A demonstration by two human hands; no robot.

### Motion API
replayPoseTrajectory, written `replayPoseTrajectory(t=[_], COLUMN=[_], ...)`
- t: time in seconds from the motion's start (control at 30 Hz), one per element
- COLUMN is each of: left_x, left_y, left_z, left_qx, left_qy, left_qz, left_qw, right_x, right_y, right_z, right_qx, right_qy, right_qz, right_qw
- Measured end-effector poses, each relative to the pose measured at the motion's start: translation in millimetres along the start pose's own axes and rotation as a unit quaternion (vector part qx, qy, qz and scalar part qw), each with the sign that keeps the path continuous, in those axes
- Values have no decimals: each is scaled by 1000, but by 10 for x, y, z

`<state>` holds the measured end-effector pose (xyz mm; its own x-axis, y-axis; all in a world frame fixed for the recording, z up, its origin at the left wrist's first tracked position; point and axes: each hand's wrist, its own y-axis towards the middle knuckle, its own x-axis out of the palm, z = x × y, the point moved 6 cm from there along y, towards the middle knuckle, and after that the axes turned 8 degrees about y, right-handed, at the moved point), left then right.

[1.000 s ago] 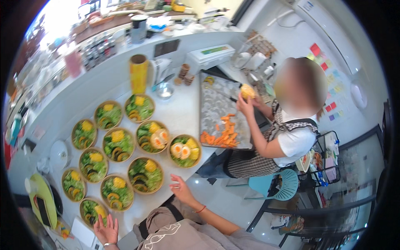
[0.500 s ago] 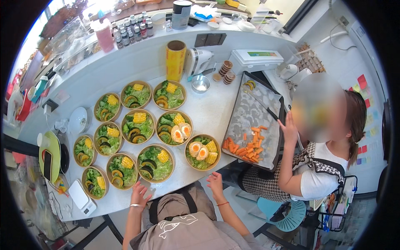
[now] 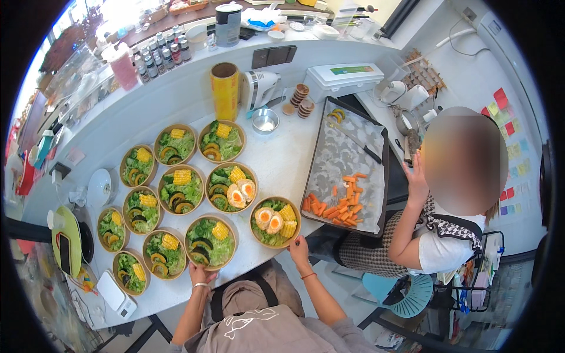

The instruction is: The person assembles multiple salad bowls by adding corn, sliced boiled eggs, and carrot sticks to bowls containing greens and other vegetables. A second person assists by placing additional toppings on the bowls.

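From the head view, both of the person's hands now rest at the near edge of the white counter (image 3: 276,159). A second ago the right hand hung back from the bowls and the left sat lower, beside the outermost ones — since then both have come up to the front row. The left hand (image 3: 202,275) lies against the rim of the front salad bowl with corn (image 3: 210,241), fingers curled loosely on its near edge; whether it truly grips I cannot tell. The right hand (image 3: 298,248) sits flat and relaxed just beside the bowl with halved eggs and corn (image 3: 275,221), touching or nearly touching its rim, holding nothing.

Only two bowls carry egg — that one and its neighbour (image 3: 231,187) behind it; the other greens-and-corn bowls have none. So the work seems to have moved on to the front row, by my reading.

To the right, a seated co-worker's hand (image 3: 416,179) has left the foil-lined tray (image 3: 347,159) with its carrot sticks (image 3: 338,205) and is raised near the face.
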<state>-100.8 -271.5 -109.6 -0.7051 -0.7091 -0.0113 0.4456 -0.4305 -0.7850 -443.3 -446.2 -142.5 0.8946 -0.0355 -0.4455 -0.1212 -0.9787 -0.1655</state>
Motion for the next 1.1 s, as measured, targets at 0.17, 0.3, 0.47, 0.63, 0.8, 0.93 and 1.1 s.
replayPoseTrajectory(t=[0.17,0.3,0.47,0.63,0.8,0.93,1.1], left_x=[-98,407,2004,3029,3490,3549,3277], left_y=[-433,-361,-42,755,1169,1287,876], left_z=[205,798,1530,1527,1292,1125,1228], left_qx=[12,60,59,70,50,38,8], left_qy=[0,69,79,59,87,103,118], left_qz=[-10,-143,-194,-150,-115,-131,-187], left_qw=[1000,986,976,984,988,985,975], right_x=[-48,89,175,254,258,239,183], right_y=[-378,-544,-682,-685,-783,-789,-709], right_z=[-169,-53,-310,-398,-397,-451,-587], right_qx=[87,74,68,76,63,61,55], right_qy=[105,127,107,63,68,64,47], right_qz=[-14,-42,-51,-58,-27,-26,-20], right_qw=[991,988,991,993,995,996,997])
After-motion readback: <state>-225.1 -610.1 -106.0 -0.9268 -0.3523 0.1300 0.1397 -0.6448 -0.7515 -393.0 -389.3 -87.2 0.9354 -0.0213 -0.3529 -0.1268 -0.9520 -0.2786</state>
